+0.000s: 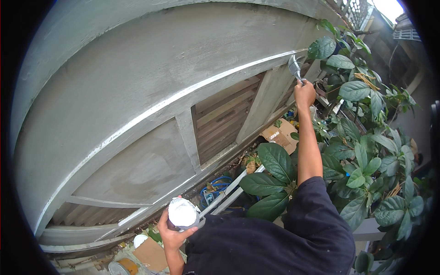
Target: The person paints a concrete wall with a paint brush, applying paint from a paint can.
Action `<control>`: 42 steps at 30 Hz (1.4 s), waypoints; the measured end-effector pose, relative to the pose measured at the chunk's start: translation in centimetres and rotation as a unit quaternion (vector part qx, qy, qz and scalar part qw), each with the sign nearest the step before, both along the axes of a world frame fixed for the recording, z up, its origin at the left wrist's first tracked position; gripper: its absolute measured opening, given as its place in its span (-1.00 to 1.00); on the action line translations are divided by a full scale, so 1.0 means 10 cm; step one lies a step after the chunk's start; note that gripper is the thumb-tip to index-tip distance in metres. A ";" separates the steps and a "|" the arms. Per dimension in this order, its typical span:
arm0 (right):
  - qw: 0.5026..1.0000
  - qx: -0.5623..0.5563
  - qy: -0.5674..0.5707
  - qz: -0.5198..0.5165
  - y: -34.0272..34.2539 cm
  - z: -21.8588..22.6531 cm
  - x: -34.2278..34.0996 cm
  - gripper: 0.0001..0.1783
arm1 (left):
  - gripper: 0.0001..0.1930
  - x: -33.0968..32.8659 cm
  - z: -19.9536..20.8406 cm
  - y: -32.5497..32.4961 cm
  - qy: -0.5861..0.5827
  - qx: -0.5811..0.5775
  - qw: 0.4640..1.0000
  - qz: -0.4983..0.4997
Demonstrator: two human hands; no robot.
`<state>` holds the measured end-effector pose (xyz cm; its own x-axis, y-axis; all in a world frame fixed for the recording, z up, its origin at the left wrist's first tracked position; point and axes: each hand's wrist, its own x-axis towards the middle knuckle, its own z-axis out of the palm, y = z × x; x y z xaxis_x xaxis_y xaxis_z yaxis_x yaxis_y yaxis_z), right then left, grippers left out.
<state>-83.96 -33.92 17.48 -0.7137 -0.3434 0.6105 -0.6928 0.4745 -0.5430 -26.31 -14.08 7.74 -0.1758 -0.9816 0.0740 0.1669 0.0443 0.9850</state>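
Paintbrush [294, 66] up by the wall [133, 82], leaves [355, 90] crowding the right

The grey wall spans most of the view, with a white stripe [174, 95] along its ledge and brown slatted panels [227, 114] below. Leafy plants crowd the right forearm; pale rails [229, 194], cardboard [283, 135] and blue tubing [220, 186] sit lower. The left hand [173, 237] curls its fingers around a tub [184, 213]; the right hand's [305, 94] fingers pinch the paintbrush near the stripe's far end, contact hard to judge.
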 end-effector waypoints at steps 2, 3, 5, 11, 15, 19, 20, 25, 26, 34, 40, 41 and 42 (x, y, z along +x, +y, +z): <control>0.998 -0.027 0.028 0.048 0.01 -0.09 0.51 -0.71 | -0.04 0.05 -0.06 -0.01 0.011 0.001 1.000 0.009; 0.995 -0.048 0.041 0.079 0.09 -0.12 0.77 -0.74 | -0.04 0.07 -0.11 0.02 0.013 0.000 1.000 0.018; 0.977 -0.125 0.041 0.170 0.30 -0.11 1.34 -0.79 | -0.05 0.09 -0.11 0.04 0.017 0.015 0.999 0.033; 0.895 -0.054 -0.021 0.441 0.96 -0.09 2.67 -0.80 | -0.06 -0.01 -0.23 -0.13 0.015 -0.018 0.999 -0.031; 0.888 0.002 -0.169 0.428 0.74 -0.14 2.09 -0.80 | -0.12 0.00 -0.16 -0.16 0.030 -0.054 0.997 -0.048; 0.942 -0.111 -0.134 0.287 0.49 -0.33 0.80 -0.78 | -0.13 0.16 -0.12 -0.13 0.039 -0.080 0.995 -0.044; 0.963 -0.127 -0.102 0.214 0.42 -0.43 0.50 -0.75 | -0.12 0.22 -0.10 -0.11 0.019 -0.084 0.995 -0.042; 0.982 -0.030 0.109 0.151 0.30 -0.41 1.28 -0.67 | -0.11 0.51 -0.26 0.12 0.050 -0.050 0.997 0.035; 0.982 -0.035 0.042 0.179 0.38 -0.35 1.76 -0.70 | -0.11 0.58 -0.27 0.15 0.046 -0.056 0.997 0.042; 0.898 -0.036 -0.028 0.437 1.10 -0.66 4.00 -0.73 | 0.02 1.22 -0.28 0.34 0.069 -0.064 0.989 0.110; 0.858 0.048 -0.090 0.503 1.15 -1.39 4.76 -0.77 | -0.02 1.72 -0.17 0.59 0.076 -0.079 0.983 0.149; 0.859 0.015 -0.092 0.504 1.11 -1.55 4.76 -0.78 | -0.04 1.83 -0.13 0.63 0.089 -0.080 0.982 0.148; 0.860 -0.008 -0.063 0.507 1.09 -1.65 4.78 -0.81 | 0.02 1.99 -0.15 0.65 0.040 -0.112 0.987 0.113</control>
<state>-36.12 -23.05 1.02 -0.1143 -0.8200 0.5608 -0.6805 -0.3466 -0.6456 -6.36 -7.60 6.24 0.0606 -0.9528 0.2973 0.2049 0.3034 0.9306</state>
